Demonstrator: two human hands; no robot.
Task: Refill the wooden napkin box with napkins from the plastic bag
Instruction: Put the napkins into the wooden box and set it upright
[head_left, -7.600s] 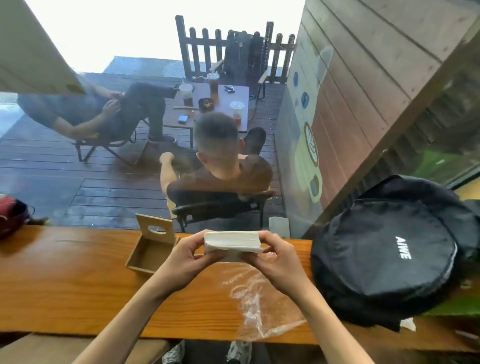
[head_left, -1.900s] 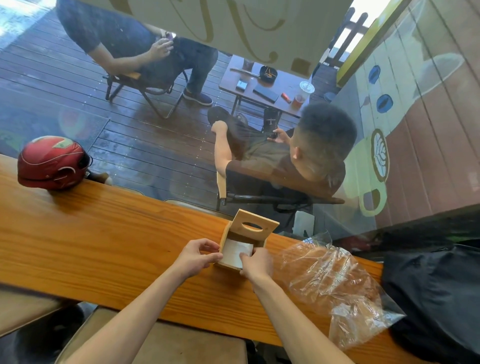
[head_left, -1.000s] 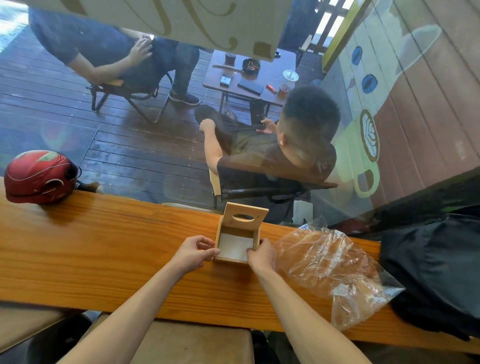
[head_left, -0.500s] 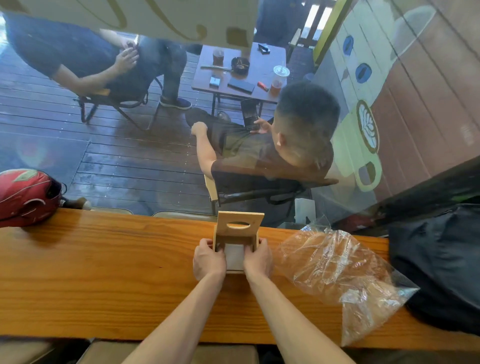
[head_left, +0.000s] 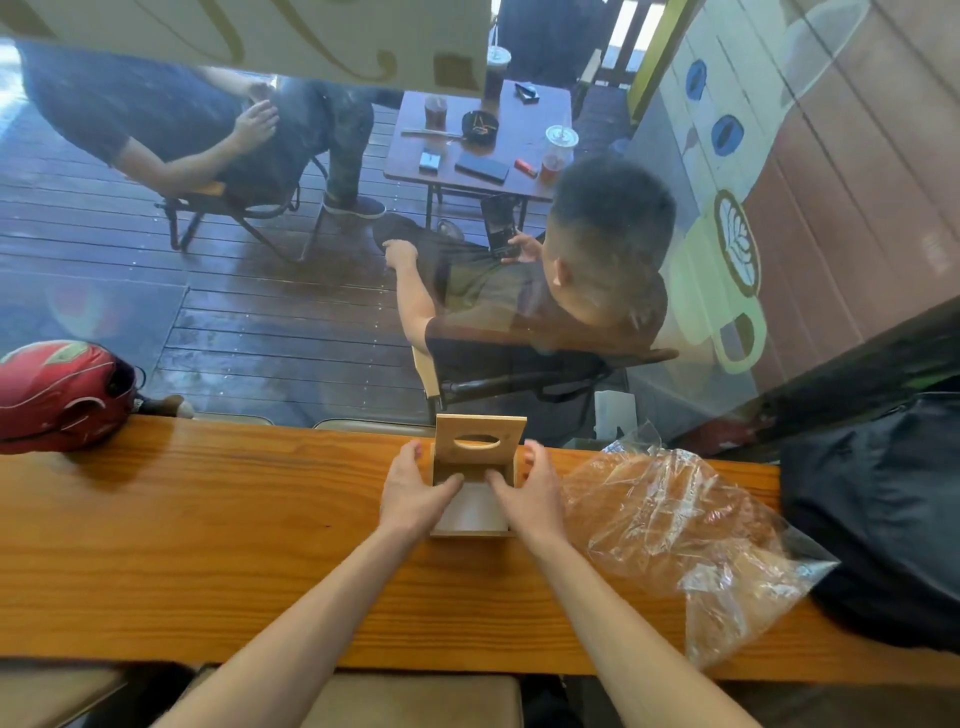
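No readable words or numbers anywhere (the window (head_left: 727, 156) right of the hands carries only coffee-cup drawings).

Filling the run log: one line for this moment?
left hand, right hand: on napkin box | lid: up | napkins: in | plastic bag: right of box

Bright daylight through glass, faint reflections, wide-angle bending at edges.
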